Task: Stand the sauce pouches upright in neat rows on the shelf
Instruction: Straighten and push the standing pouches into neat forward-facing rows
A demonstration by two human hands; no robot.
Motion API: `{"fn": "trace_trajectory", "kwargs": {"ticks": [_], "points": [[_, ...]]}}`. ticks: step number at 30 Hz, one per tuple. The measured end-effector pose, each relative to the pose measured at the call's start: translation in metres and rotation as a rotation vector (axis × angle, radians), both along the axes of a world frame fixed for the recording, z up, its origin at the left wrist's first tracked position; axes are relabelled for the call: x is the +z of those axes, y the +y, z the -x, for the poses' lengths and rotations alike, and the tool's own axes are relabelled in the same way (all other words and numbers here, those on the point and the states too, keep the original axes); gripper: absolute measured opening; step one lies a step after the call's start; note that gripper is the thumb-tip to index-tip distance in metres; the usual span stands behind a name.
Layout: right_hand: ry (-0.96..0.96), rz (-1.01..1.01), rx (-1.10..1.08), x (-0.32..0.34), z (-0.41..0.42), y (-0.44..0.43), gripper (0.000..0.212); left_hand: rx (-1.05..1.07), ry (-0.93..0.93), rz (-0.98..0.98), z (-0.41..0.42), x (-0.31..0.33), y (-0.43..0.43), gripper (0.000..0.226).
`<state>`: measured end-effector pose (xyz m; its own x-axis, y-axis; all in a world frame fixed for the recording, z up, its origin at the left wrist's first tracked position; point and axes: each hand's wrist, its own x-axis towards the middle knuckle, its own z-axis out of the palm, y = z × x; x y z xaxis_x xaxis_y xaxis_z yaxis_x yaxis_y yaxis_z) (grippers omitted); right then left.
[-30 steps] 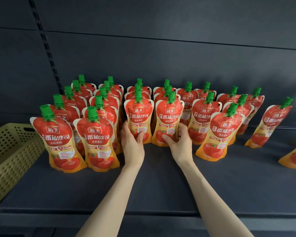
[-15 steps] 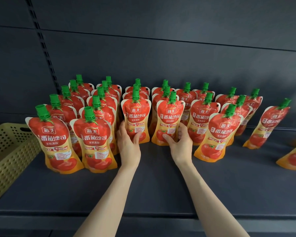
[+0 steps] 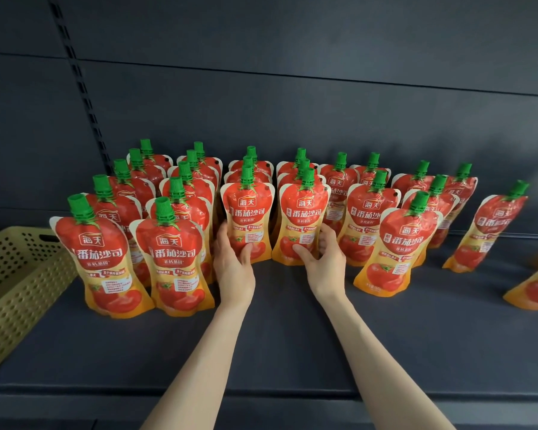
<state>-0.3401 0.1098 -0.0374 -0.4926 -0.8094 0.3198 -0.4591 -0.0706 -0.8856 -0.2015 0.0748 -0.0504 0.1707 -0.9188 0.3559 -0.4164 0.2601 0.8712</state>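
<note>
Little has moved: the left hand [image 3: 234, 271] still grips the left pouch [image 3: 247, 209] and the right hand [image 3: 325, 263] the right pouch [image 3: 305, 209]. Both stand upright on the shelf [image 3: 292, 352], well right of the basket [image 3: 13, 290].

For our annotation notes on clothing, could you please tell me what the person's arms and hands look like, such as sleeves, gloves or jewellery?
The left forearm and right forearm are bare to the picture's bottom edge, no sleeve in view. The left hand and right hand wear no gloves, and no watch, bracelet or ring shows.
</note>
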Motion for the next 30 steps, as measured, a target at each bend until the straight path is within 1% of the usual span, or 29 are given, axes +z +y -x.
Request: {"fn": "trace_trajectory", "kwargs": {"ticks": [6,13,24,30], "points": [[-0.007,0.011,-0.019,0.0,0.003,0.0,0.054,-0.001,0.007,0.007,0.0,0.0,0.001,0.057],[0.007,-0.011,0.045,0.001,0.002,-0.002,0.051,-0.01,0.011,0.001,0.0,-0.001,-0.002,0.057],[-0.012,0.02,0.15,-0.002,0.009,0.003,0.041,-0.048,0.04,-0.013,0.002,0.0,-0.001,0.067],[-0.002,0.027,0.152,-0.002,0.01,0.004,0.039,-0.048,0.045,-0.003,0.002,-0.002,-0.002,0.066]]}}
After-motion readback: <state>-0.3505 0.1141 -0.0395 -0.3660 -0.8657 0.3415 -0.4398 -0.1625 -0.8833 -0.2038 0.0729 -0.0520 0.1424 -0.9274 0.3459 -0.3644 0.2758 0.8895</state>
